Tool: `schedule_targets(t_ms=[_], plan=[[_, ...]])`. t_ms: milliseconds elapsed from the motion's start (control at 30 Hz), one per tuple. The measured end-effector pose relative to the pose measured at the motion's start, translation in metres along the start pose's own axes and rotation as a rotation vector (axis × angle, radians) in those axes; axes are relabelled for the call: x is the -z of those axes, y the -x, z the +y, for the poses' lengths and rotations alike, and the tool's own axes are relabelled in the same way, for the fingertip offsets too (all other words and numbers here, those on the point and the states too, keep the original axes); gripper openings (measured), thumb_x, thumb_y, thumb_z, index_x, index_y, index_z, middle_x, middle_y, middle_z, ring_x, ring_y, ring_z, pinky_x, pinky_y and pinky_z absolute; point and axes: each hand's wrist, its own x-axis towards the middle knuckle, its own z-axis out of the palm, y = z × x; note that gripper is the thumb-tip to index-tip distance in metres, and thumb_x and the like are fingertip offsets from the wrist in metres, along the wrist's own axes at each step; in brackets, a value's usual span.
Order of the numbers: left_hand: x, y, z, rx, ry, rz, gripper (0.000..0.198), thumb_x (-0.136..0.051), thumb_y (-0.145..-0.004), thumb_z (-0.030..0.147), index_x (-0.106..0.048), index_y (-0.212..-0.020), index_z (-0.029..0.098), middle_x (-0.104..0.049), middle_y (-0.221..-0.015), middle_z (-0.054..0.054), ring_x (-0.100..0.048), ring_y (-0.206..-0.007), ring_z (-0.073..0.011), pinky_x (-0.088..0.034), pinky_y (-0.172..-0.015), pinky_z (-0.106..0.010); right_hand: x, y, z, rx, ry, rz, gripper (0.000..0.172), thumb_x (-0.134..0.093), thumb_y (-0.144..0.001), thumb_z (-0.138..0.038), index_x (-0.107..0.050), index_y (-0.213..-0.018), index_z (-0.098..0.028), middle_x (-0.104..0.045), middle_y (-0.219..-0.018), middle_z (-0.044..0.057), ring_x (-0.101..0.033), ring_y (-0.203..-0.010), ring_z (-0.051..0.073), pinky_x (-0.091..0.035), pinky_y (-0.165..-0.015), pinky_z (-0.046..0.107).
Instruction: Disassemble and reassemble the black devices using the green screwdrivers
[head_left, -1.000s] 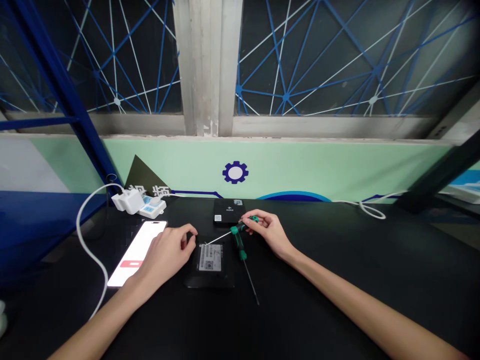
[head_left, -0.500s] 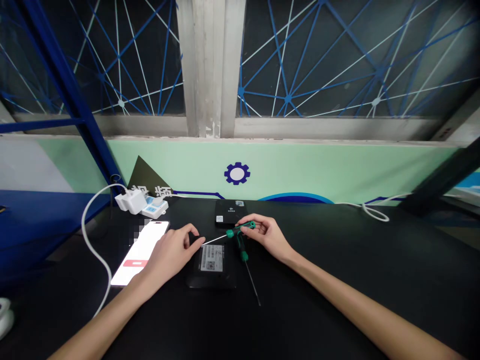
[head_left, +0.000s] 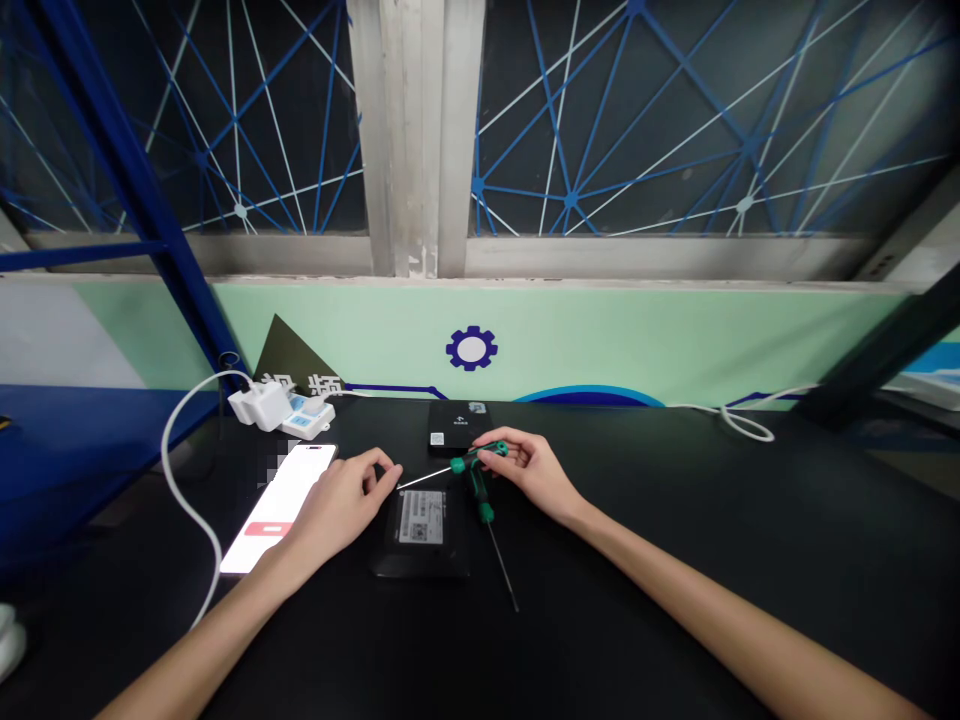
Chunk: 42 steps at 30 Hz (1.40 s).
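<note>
The right hand (head_left: 529,472) pinches the handle of a green-handled screwdriver (head_left: 469,461) between thumb and fingers, a firm, closed grip. The thin steel shaft runs out to the left, and its tip ends just beside the fingertips of the left hand (head_left: 337,510). The left hand holds nothing; its fingers curve loosely, close to the upper left corner of a flat black device (head_left: 420,552), though whether they touch it is hard to tell. The device lies below and left of the right-hand grip, with its printed label (head_left: 421,517) facing up. A second green-handled screwdriver (head_left: 486,512) lies on the black table (head_left: 675,560) directly below the grip, just right of the device. Beyond the grip sits a black box (head_left: 457,425). Left of the left hand lies a lit smartphone (head_left: 277,510), and farther off stands a white charger (head_left: 259,407) with a white cable (head_left: 176,490).
</note>
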Motion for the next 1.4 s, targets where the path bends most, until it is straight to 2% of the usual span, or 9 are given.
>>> schedule_targets(t_ms=[167,500,700,833,1000,1167,1400], plan=[[0.000,-0.002,-0.001,-0.004,0.031,-0.028,0.031,-0.049,-0.089,0.050,-0.064,-0.090,0.023,-0.055,-0.058,0.005,-0.054,-0.055,-0.0162,-0.031,-0.054,-0.025,0.000,0.000,0.000,-0.012,-0.001,-0.007,0.034,-0.083,-0.072,-0.046,-0.075,-0.090,-0.018,-0.075,-0.082,0.004,-0.067,-0.068,0.016,-0.055,-0.064,0.029],[-0.003,-0.003,-0.004,0.005,0.034,-0.037,0.033,-0.048,-0.091,0.053,-0.063,-0.092,0.023,-0.056,-0.061,0.004,-0.055,-0.058,-0.0166,-0.030,-0.054,-0.025,0.001,0.000,-0.002,-0.003,0.006,0.050,0.036,-0.082,-0.072,-0.050,-0.074,-0.085,-0.018,-0.069,-0.072,0.002,-0.064,-0.063,0.015,-0.051,-0.059,0.027],[-0.003,0.000,-0.001,0.017,-0.015,-0.029,0.034,-0.045,-0.092,0.053,-0.063,-0.094,0.024,-0.058,-0.063,0.004,-0.057,-0.060,-0.0182,-0.030,-0.053,-0.027,0.008,-0.004,0.003,0.050,-0.012,0.255,0.033,-0.078,-0.075,-0.050,-0.072,-0.084,-0.018,-0.063,-0.071,0.000,-0.054,-0.055,0.011,-0.044,-0.053,0.025],[-0.003,0.005,0.006,-0.003,-0.055,-0.031,0.045,-0.044,-0.091,0.064,-0.060,-0.105,0.024,-0.056,-0.066,0.002,-0.059,-0.065,-0.0207,-0.032,-0.055,-0.028,0.015,-0.007,0.008,0.076,-0.030,0.392,0.030,-0.074,-0.077,-0.048,-0.069,-0.081,-0.019,-0.057,-0.065,-0.002,-0.047,-0.050,0.010,-0.039,-0.047,0.023],[-0.007,0.009,0.010,0.003,-0.142,-0.055,0.062,-0.045,-0.084,0.078,-0.057,-0.113,0.024,-0.057,-0.069,0.000,-0.060,-0.072,-0.0262,-0.034,-0.059,-0.030,0.012,-0.006,0.008,0.054,-0.016,0.351,0.031,-0.074,-0.075,-0.048,-0.066,-0.077,-0.018,-0.058,-0.065,-0.001,-0.049,-0.050,0.011,-0.040,-0.046,0.024],[-0.009,0.009,0.008,0.005,-0.170,-0.056,0.065,-0.045,-0.083,0.081,-0.056,-0.114,0.025,-0.060,-0.071,-0.002,-0.061,-0.075,-0.0287,-0.034,-0.060,-0.031,0.008,-0.005,0.007,0.044,-0.012,0.287,0.033,-0.075,-0.075,-0.049,-0.066,-0.078,-0.018,-0.062,-0.070,0.001,-0.053,-0.051,0.012,-0.041,-0.048,0.024],[-0.007,0.009,0.007,-0.006,-0.156,-0.068,0.060,-0.044,-0.086,0.077,-0.057,-0.114,0.025,-0.058,-0.068,-0.001,-0.060,-0.074,-0.0279,-0.032,-0.058,-0.030,0.017,-0.010,0.009,0.093,-0.016,0.441,0.029,-0.073,-0.075,-0.046,-0.066,-0.077,-0.018,-0.059,-0.064,-0.001,-0.051,-0.048,0.011,-0.040,-0.046,0.023]])
